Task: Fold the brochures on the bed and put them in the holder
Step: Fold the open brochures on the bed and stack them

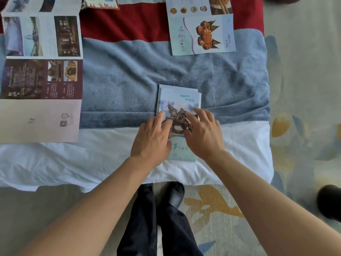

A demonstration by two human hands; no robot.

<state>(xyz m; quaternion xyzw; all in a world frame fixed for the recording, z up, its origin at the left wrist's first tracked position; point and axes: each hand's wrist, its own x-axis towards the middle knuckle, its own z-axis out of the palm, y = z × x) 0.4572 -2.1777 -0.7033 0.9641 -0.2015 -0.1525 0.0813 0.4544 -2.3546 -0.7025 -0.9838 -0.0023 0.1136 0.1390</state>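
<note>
A folded pale-blue brochure (180,97) with a horse-rider statue on its cover lies near the foot of the bed, across the blue towel and white sheet. My left hand (154,138) presses flat on its left side with straight fingers. My right hand (202,133) presses on its right side, fingers spread. An unfolded brochure with a crab picture (202,34) lies at the upper right. A large unfolded brochure (41,71) with photo panels lies along the left. No holder is in view.
A blue towel (120,80) crosses the bed over a red runner (125,23) and a white sheet (73,159). Another small brochure (100,2) shows at the top edge. Patterned carpet (304,89) lies to the right; my legs stand at the bed's foot.
</note>
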